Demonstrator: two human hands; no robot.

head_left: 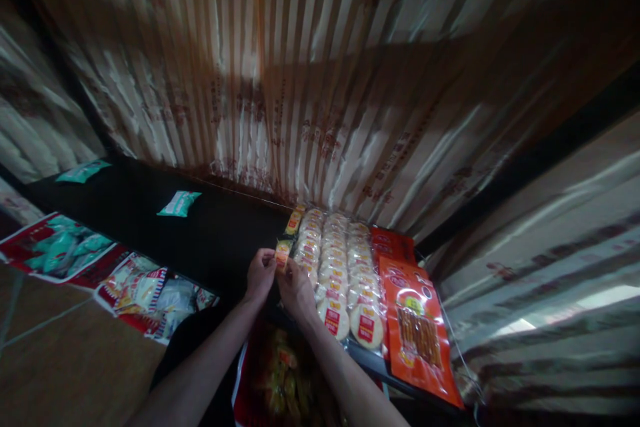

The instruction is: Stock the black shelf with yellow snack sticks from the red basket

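Note:
Between the fingers of both hands is a small yellow snack packet (282, 252) with a red mark. My left hand (261, 273) pinches its left side, and my right hand (299, 288) grips it from the right. Just behind it on the black shelf (225, 220) lies a similar yellow packet (295, 220). Right beside my right hand run rows of round white cakes (334, 273) in clear wrappers with red labels, overlapping one another.
Orange snack bags (420, 327) lie at the shelf's right end. Two teal packets (180, 204) (84, 171) rest toward the left. Below the front edge stand boxes of teal packets (65, 247), white-and-red packets (150, 290) and yellowish packets (290, 387). Striped plastic sheeting (310, 93) hangs behind.

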